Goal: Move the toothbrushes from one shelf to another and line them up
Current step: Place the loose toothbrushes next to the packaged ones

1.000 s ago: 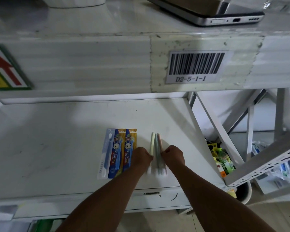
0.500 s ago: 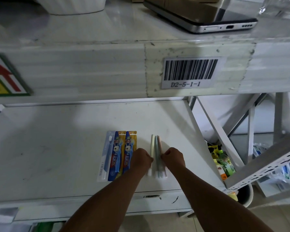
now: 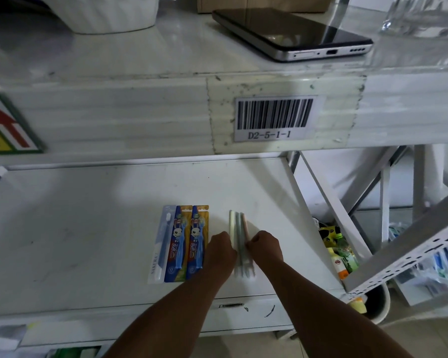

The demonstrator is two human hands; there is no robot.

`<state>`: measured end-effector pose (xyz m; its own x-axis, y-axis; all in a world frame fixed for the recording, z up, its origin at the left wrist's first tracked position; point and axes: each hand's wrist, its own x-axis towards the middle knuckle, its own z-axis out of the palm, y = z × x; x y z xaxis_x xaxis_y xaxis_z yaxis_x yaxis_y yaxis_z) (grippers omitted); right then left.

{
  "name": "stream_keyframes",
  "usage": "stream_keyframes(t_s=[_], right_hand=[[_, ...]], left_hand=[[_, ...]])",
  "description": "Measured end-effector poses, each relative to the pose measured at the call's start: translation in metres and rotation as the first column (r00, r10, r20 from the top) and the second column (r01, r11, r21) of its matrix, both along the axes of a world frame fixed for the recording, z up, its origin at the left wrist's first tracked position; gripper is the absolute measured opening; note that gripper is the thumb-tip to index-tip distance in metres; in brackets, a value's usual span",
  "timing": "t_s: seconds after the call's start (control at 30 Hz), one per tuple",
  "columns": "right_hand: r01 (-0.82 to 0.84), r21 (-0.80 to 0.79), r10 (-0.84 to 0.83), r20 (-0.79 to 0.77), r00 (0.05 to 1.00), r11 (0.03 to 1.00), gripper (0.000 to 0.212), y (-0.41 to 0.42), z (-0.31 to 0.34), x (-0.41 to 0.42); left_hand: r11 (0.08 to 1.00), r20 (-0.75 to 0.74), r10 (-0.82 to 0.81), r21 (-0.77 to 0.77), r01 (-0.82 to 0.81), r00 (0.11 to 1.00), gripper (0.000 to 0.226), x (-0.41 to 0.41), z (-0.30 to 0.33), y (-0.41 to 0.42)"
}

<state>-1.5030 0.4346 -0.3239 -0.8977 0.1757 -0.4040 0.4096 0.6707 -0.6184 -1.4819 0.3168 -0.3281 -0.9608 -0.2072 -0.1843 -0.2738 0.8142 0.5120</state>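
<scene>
Three loose toothbrushes (image 3: 239, 239) near the shelf's (image 3: 88, 241) front edge are squeezed parallel between curled left hand (image 3: 220, 250) and right hand (image 3: 265, 248), seemingly pinching.

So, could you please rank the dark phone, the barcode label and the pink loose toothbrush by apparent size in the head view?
1. Dark phone with silver edge, largest, though it lies nearest the camera, which inflates it.
2. White barcode label.
3. Pink loose toothbrush, smallest, a thin strip partly hidden by the right hand.
</scene>
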Motion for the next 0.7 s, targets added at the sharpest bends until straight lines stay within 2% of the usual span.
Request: stream_keyframes(t_s=[0.3, 0.4, 0.5, 0.6, 0.7], right_hand=[[-0.023, 0.015, 0.023, -0.009, 1.000, 1.000, 0.008, 0.001, 0.002, -0.002], [-0.022, 0.014, 0.023, -0.019, 1.000, 1.000, 0.013, 0.003, 0.007, -0.005], [-0.030, 0.032, 0.031, -0.029, 0.999, 0.999, 0.019, 0.008, 0.015, -0.012], [-0.080, 0.091, 0.088, -0.084, 0.993, 0.993, 0.027, 0.013, 0.027, -0.020], [-0.139, 0.150, 0.160, -0.140, 0.977, 0.979, 0.043, 0.012, 0.041, -0.030]], left_hand=[[0.999, 0.019, 0.008, 0.032, -0.009, 1.000, 0.015, 0.002, 0.004, 0.000], [0.999, 0.021, 0.003, 0.034, -0.004, 1.000, 0.021, 0.004, 0.004, -0.001], [1.000, 0.003, -0.023, -0.021, 0.023, 1.000, 0.026, 0.004, 0.005, -0.005], [0.998, -0.087, 0.048, -0.037, -0.051, 0.995, 0.027, 0.000, 0.016, -0.018], [0.987, -0.153, 0.024, -0.155, -0.048, 0.988, 0.039, -0.006, 0.034, -0.039]])
